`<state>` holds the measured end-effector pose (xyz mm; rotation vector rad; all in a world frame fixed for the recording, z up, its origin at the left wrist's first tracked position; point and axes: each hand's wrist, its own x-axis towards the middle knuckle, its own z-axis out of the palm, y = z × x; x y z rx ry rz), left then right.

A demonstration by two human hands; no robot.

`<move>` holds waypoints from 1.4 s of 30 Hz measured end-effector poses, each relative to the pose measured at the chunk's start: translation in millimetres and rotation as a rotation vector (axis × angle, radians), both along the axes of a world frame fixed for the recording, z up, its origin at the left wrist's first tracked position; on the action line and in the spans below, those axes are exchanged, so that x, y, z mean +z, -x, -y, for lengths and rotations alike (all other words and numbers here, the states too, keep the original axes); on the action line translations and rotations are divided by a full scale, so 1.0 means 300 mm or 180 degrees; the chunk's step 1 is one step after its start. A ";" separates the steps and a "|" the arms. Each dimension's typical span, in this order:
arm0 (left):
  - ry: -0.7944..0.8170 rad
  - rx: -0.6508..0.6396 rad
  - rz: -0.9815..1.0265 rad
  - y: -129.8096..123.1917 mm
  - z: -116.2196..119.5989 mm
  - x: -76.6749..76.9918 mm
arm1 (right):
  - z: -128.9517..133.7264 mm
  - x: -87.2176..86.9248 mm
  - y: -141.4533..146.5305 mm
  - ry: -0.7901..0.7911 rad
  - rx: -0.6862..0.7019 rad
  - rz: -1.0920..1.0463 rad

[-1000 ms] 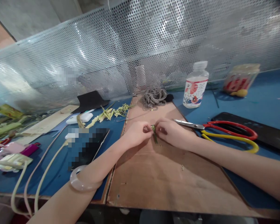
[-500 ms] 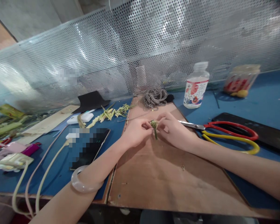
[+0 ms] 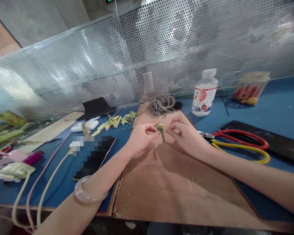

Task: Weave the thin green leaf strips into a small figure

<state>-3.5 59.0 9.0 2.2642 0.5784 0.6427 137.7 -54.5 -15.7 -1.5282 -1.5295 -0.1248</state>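
Observation:
A small green, knotted-looking plant piece [image 3: 160,128], with a darker tail hanging down, is held up above the brown board. My left hand [image 3: 142,138] pinches it from the left between thumb and forefinger. Close by on the right, my right hand [image 3: 183,135] has its thumb and fingertips drawn together; a thin strand may lie in them, but it is too fine to make out. A pale bangle [image 3: 88,195] circles my left wrist. Scissors [image 3: 245,140] with red and yellow handles lie just beyond my right forearm, their blades partly hidden behind that hand.
The wooden board [image 3: 161,195] lies on a blue table. A coil of grey cord [image 3: 162,105] sits at its far end. Right of it stand a bottle [image 3: 204,98] and a jar [image 3: 251,86]. Leaf strips [image 3: 115,121], a phone [image 3: 98,156] and cables are to the left.
My right hand has drawn slightly away to the right, so a wider gap shows between the hands and more of the plant piece is visible. My left hand still holds it.

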 end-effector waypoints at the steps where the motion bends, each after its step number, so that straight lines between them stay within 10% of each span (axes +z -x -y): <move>1: 0.0014 0.0007 0.0018 0.002 -0.002 0.001 | 0.002 -0.001 -0.003 0.0047 0.0029 -0.0059; 42: 0.0847 -0.0266 0.0516 0.013 0.034 0.009 | 0.031 0.020 0.032 -0.0088 0.0221 -0.1696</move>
